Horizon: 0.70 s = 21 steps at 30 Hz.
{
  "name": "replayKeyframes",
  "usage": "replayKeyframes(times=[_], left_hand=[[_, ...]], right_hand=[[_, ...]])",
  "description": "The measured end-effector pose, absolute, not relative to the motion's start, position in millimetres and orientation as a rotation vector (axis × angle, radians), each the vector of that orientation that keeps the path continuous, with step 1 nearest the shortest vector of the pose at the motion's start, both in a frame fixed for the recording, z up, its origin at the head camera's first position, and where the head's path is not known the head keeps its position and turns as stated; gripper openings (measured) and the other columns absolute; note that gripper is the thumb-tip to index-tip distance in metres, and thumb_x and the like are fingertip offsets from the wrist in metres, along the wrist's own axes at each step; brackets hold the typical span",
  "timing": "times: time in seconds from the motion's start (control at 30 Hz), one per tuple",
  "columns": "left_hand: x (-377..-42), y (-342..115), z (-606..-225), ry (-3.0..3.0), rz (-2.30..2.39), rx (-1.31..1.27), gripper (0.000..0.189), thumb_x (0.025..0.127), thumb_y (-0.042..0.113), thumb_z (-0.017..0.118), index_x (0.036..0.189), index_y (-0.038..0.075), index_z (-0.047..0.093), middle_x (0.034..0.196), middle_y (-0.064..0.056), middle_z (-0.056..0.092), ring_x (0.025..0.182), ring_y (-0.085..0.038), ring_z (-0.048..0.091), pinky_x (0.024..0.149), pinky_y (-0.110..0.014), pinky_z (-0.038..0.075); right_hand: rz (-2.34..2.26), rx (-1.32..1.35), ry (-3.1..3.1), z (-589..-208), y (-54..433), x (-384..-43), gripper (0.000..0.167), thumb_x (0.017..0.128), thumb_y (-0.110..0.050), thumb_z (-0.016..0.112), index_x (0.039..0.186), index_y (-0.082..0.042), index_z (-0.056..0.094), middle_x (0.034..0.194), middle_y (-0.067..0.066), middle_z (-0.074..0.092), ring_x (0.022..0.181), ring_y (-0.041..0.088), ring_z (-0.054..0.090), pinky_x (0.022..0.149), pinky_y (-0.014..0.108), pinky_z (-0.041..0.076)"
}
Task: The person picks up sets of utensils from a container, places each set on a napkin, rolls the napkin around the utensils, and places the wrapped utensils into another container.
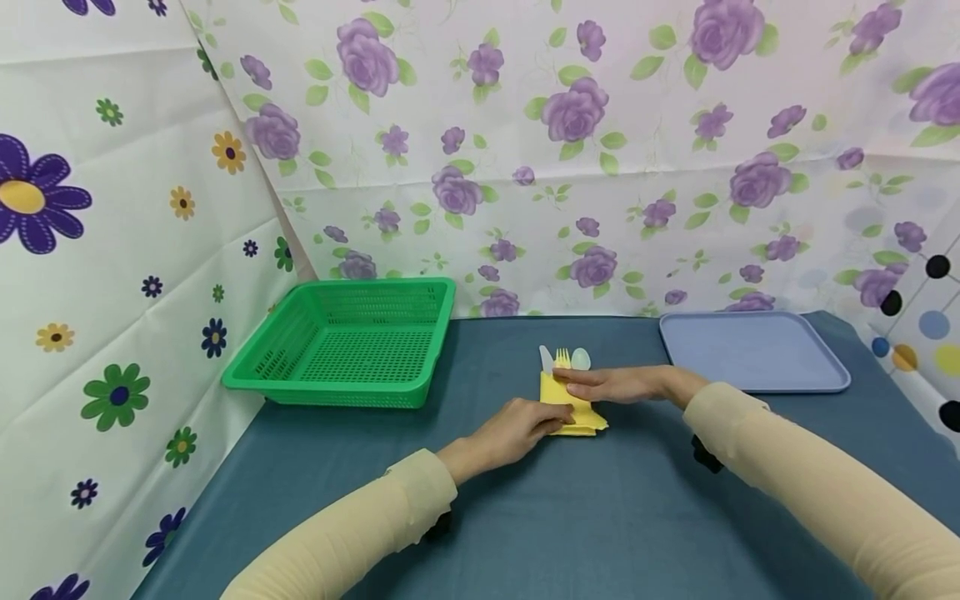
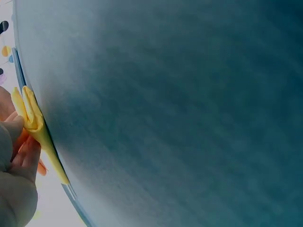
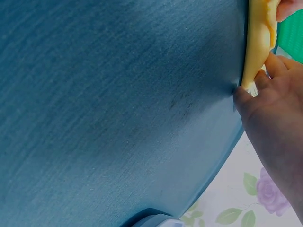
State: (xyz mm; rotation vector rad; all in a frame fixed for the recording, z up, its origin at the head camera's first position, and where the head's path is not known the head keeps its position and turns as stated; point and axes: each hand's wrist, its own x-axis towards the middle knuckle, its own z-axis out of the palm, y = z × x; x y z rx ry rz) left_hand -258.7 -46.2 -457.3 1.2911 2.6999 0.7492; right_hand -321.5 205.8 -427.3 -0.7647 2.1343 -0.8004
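Note:
A folded yellow napkin [image 1: 577, 422] lies on the blue-grey table, with a pale knife [image 1: 546, 358], a yellow fork [image 1: 562, 358] and a pale spoon [image 1: 581, 359] sticking out of its far end. My left hand [image 1: 517, 429] is at the napkin's near left part, thumb and bent fingers gripping its folded layers; the left wrist view shows the napkin [image 2: 45, 142] at the fingertips. From the right, my right hand [image 1: 618, 384] lies across the napkin's upper part with fingers extended, just below the cutlery heads. The cutlery handles are hidden.
At the back left stands a green perforated basket [image 1: 337, 387]. A light blue tray [image 1: 753, 354] lies at the back right. Floral cloth [image 1: 517, 200] hangs behind the table, and another patterned cloth [image 1: 135, 308] hangs along the left.

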Motion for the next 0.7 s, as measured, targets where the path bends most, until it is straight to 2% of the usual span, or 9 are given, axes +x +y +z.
replayKeyframes(times=[0.13,0.23,0.33,0.47,0.53,0.7], left_hand=[[-259.6,-50.6,-456.9,2.696,0.678,1.350,0.030,0.108,0.012,0.058,0.133,0.015,0.073,0.146,0.000,0.062,0.134,-0.014,0.058,0.113,-0.029,0.045],[-260.3,-52.4,-456.1,2.684,0.674,1.346,0.031,0.108,0.012,0.058,0.135,0.016,0.073,0.150,-0.001,0.059,0.139,-0.016,0.054,0.116,-0.032,0.043],[-261.2,-51.8,-456.5,2.685,0.694,1.321,0.032,0.107,0.014,0.059,0.136,0.016,0.071,0.147,-0.001,0.062,0.132,-0.014,0.060,0.110,-0.028,0.048],[-262.0,-48.9,-458.3,2.704,0.721,1.277,0.032,0.107,0.017,0.061,0.138,0.015,0.068,0.135,0.001,0.070,0.114,-0.007,0.068,0.098,-0.019,0.052],[-261.9,-48.1,-458.8,2.708,0.741,1.253,0.028,0.106,0.017,0.062,0.133,0.014,0.069,0.131,0.002,0.072,0.110,-0.005,0.069,0.094,-0.018,0.053],[-262.4,-48.0,-459.6,2.700,0.779,1.249,0.012,0.106,0.017,0.063,0.115,0.015,0.069,0.121,0.002,0.074,0.112,-0.007,0.069,0.091,-0.018,0.053]], right_hand=[[-0.805,-0.785,2.101,-426.8,205.9,-321.0,0.081,0.109,-0.050,0.050,0.170,-0.021,0.004,0.176,0.005,0.002,0.160,0.037,0.000,0.122,0.069,0.013],[-0.809,-0.787,2.085,-425.5,206.9,-320.3,0.088,0.106,-0.049,0.057,0.170,-0.021,0.003,0.176,0.003,0.000,0.160,0.036,-0.001,0.122,0.068,0.013],[-0.809,-0.789,2.083,-425.6,207.7,-321.0,0.094,0.103,-0.047,0.064,0.170,-0.020,0.002,0.176,0.004,0.001,0.160,0.036,0.000,0.123,0.067,0.015],[-0.802,-0.785,2.089,-426.1,208.2,-321.3,0.101,0.100,-0.044,0.070,0.169,-0.021,0.000,0.176,0.005,0.001,0.160,0.036,0.000,0.123,0.066,0.015],[-0.796,-0.787,2.095,-426.0,208.0,-320.8,0.102,0.100,-0.042,0.071,0.169,-0.021,0.000,0.176,0.005,0.001,0.160,0.036,0.000,0.123,0.065,0.016],[-0.772,-0.817,2.115,-426.3,206.5,-319.1,0.100,0.101,-0.037,0.071,0.169,-0.019,0.001,0.176,0.007,0.000,0.160,0.038,0.002,0.123,0.065,0.018]])
